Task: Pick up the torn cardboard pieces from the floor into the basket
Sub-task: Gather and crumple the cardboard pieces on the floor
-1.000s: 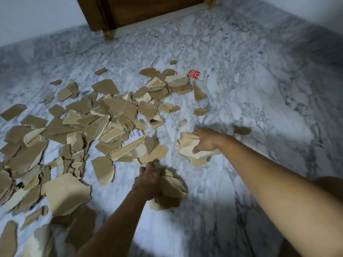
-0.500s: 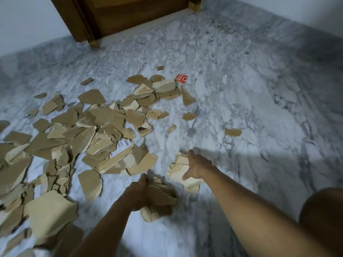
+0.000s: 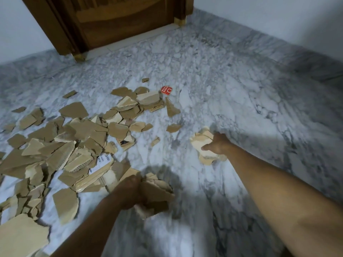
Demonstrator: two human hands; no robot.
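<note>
Head camera looks down on both hands, each with its fingers curled tight round a wad of torn cardboard. The left hand [image 3: 128, 191] grips a brown bundle [image 3: 157, 191] that sticks out to its right, low over the marble floor [image 3: 232, 101]. The right hand [image 3: 217, 143] clutches a paler bundle [image 3: 201, 142] jutting out to its left and beneath its fingers. The loose cardboard pieces [image 3: 74, 141] lie spread left of and beyond the left hand, the nearest just beside its knuckles, and well apart from the right hand. A red scrap [image 3: 166, 89] lies at the pile's far edge, towards a wooden door [image 3: 120, 21].
</note>
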